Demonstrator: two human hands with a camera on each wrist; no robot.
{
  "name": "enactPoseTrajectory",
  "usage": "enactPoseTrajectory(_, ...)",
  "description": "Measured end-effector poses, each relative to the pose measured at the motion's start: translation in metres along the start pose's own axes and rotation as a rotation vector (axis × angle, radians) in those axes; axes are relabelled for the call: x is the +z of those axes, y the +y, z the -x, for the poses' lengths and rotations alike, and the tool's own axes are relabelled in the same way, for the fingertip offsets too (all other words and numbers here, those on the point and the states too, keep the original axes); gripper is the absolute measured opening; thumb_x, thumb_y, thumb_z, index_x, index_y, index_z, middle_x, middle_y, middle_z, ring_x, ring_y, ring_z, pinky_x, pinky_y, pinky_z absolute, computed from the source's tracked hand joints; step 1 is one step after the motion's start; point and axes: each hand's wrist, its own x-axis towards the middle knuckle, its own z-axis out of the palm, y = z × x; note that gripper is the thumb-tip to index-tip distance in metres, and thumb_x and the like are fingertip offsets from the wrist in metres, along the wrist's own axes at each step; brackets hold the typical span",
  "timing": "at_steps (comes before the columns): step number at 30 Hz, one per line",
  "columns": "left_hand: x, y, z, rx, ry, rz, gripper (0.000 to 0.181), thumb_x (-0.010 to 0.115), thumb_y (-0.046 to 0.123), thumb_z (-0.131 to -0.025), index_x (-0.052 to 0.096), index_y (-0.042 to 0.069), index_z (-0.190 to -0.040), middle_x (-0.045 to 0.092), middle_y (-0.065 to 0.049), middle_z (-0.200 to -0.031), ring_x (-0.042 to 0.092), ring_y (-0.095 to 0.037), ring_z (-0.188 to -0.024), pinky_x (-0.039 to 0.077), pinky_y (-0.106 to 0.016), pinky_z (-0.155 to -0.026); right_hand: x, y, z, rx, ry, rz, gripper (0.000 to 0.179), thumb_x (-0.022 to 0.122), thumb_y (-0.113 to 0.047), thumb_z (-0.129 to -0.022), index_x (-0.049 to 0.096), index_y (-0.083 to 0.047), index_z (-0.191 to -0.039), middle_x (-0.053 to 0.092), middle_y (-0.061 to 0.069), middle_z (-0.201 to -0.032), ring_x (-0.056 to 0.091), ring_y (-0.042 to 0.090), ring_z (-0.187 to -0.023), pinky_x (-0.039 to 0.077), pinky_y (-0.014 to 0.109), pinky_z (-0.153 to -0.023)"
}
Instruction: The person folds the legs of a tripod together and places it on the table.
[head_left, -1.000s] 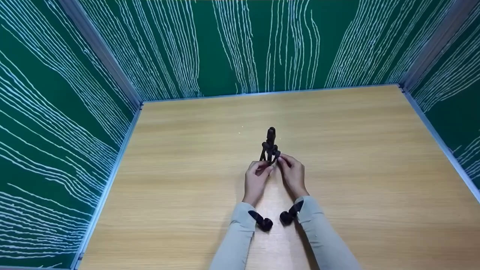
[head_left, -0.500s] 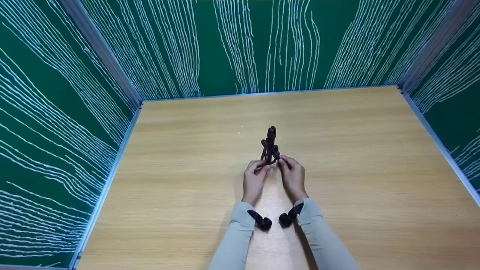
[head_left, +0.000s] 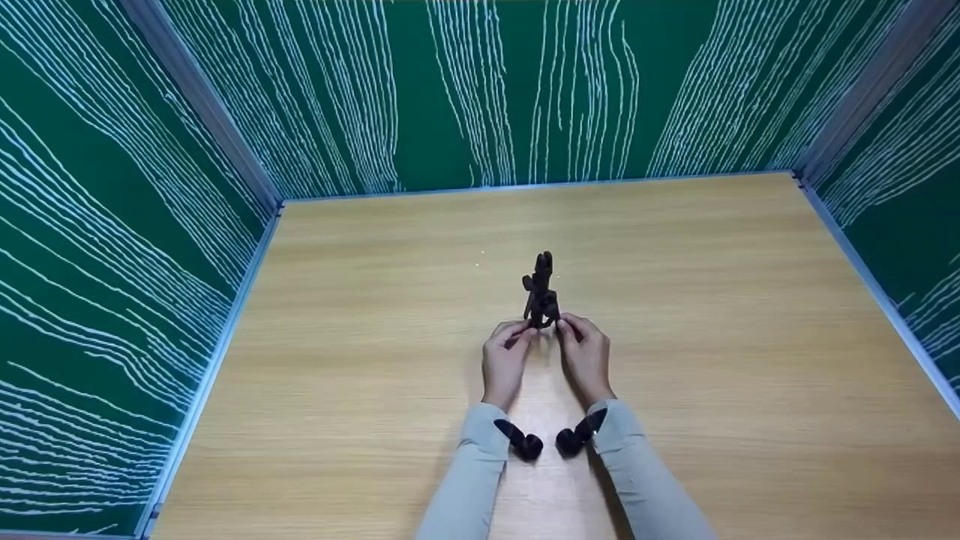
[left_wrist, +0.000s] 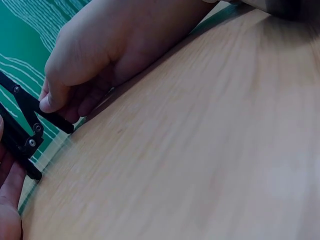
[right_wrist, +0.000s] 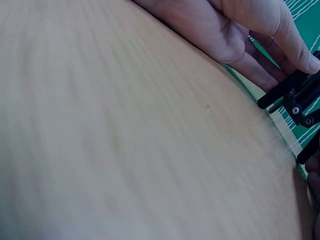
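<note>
A small black tripod (head_left: 541, 289) with hinged legs stands at the middle of the table, in front of both hands. My left hand (head_left: 505, 366) pinches the lower end of one leg between thumb and fingers. On the other side, my right hand (head_left: 588, 358) grips another leg the same way. Close up in the left wrist view, the leg (left_wrist: 59, 120) slants down to the table under my left thumb, and a riveted brace joins it to the centre post. The right wrist view shows my right thumb on its leg (right_wrist: 282, 90). The tripod's top is cut off in both wrist views.
The wooden table (head_left: 360, 360) is bounded by green walls (head_left: 420, 97) with wavy white lines at the back and sides. Black wrist-worn pieces (head_left: 529, 448) stick inward from the grey sleeves (head_left: 472, 469). Tiny light specks (head_left: 477, 264) lie behind the tripod.
The tripod's legs look closer together than a second ago, with smaller gaps between them. Both hands have shifted slightly toward the body and keep their hold.
</note>
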Motion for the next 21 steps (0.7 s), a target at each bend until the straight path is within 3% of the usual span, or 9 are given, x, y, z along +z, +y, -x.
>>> enactPoseTrajectory(5, 0.0002, -0.0089, -0.0014, 0.002, 0.013, -0.009, 0.022, 0.072, 0.019, -0.084, 0.074, 0.008, -0.103, 0.071, -0.001, -0.103, 0.066, -0.01, -0.089, 0.056, -0.023, -0.078, 0.0001, -0.0002, 0.0021, -0.008, 0.017, 0.005, 0.011, 0.068, -0.003, -0.087, 0.073, 0.001, -0.095, 0.073, 0.014, -0.09, 0.065, 0.018, -0.08, 0.049, 0.016, -0.073)
enactPoseTrajectory(13, -0.0004, -0.0086, -0.0016, -0.012, -0.001, 0.027, 0.022, 0.072, 0.021, -0.084, 0.074, 0.008, -0.103, 0.071, 0.0, -0.1, 0.066, -0.011, -0.087, 0.056, -0.026, -0.077, -0.0011, -0.0001, 0.0018, 0.029, 0.002, 0.028, 0.013, 0.067, -0.006, -0.088, 0.073, 0.0, -0.098, 0.073, 0.013, -0.093, 0.066, 0.023, -0.084, 0.051, 0.024, -0.076)
enactPoseTrajectory(21, -0.0004, -0.0079, -0.0019, 0.007, 0.001, -0.001, 0.022, 0.073, 0.024, -0.084, 0.074, 0.009, -0.101, 0.071, 0.001, -0.1, 0.066, -0.009, -0.088, 0.056, -0.024, -0.077, -0.002, -0.001, 0.0015, 0.065, -0.009, 0.04, 0.014, 0.067, -0.01, -0.089, 0.074, -0.002, -0.099, 0.074, 0.012, -0.095, 0.068, 0.024, -0.087, 0.053, 0.034, -0.081)
